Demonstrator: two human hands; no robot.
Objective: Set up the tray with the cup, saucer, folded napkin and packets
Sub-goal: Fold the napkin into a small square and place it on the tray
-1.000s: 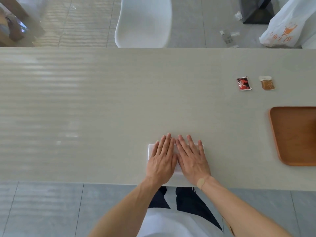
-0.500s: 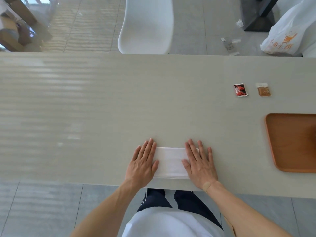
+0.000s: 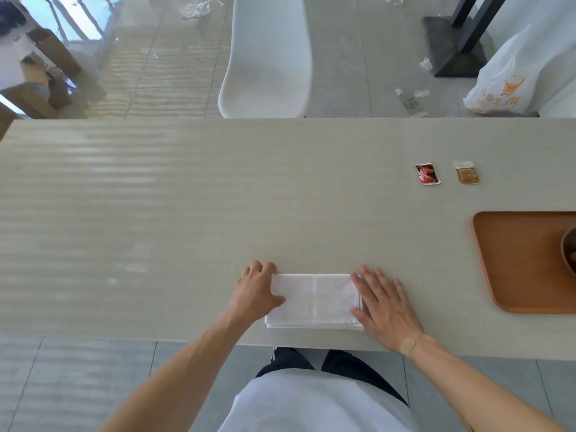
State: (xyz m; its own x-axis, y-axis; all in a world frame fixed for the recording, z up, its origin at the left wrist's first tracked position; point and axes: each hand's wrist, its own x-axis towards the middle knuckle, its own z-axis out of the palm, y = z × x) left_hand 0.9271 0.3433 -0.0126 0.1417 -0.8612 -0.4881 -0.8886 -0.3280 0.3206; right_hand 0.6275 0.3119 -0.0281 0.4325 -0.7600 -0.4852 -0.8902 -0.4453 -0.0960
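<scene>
A white folded napkin (image 3: 314, 300) lies flat near the front edge of the pale table (image 3: 187, 213). My left hand (image 3: 257, 291) curls its fingers over the napkin's left end, thumb on top. My right hand (image 3: 385, 307) lies flat, fingers spread, pressing on the napkin's right end. A red packet (image 3: 427, 173) and a brown packet (image 3: 467, 173) lie side by side on the table at the far right. The wooden tray (image 3: 514, 263) sits at the right edge, with a dark round piece of crockery (image 3: 569, 254) on it, cut off by the frame.
A white chair (image 3: 266, 57) stands behind the table's far edge. On the floor beyond are a white plastic bag (image 3: 511, 79), a black stand base (image 3: 452, 45) and scraps of litter (image 3: 410, 99).
My hands have slid apart from the napkin's middle to its two ends, baring its top. My left hand's fingers have curled around the left end. The view has shifted, showing more of the tray.
</scene>
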